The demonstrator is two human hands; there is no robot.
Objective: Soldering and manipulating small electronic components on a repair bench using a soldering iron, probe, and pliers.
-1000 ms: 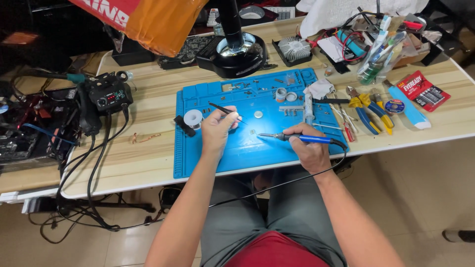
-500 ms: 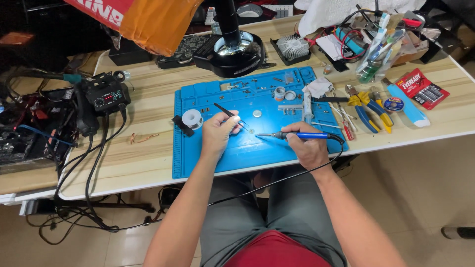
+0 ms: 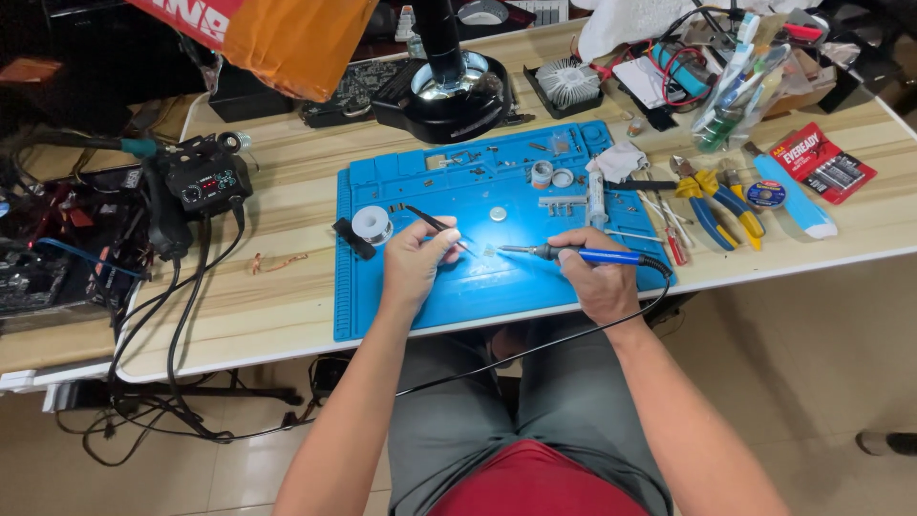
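Your wooden table (image 3: 287, 315) carries a blue work mat (image 3: 430, 296), a soldering station (image 3: 202, 179), pliers (image 3: 712, 201) and a battery pack (image 3: 821, 162)

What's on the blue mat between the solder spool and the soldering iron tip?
In the head view, the left hand with black tweezers lies between solder spool and soldering iron tip.

Single head-worn view, aimed steeply down at the worktop (image 3: 287, 315)

The scene is seen from above the seated person, facing forward and down; the lap is caught at the bottom edge, the blue mat (image 3: 478, 287) is held near the centre at arm's length, and the worktop's far clutter is reached at the top
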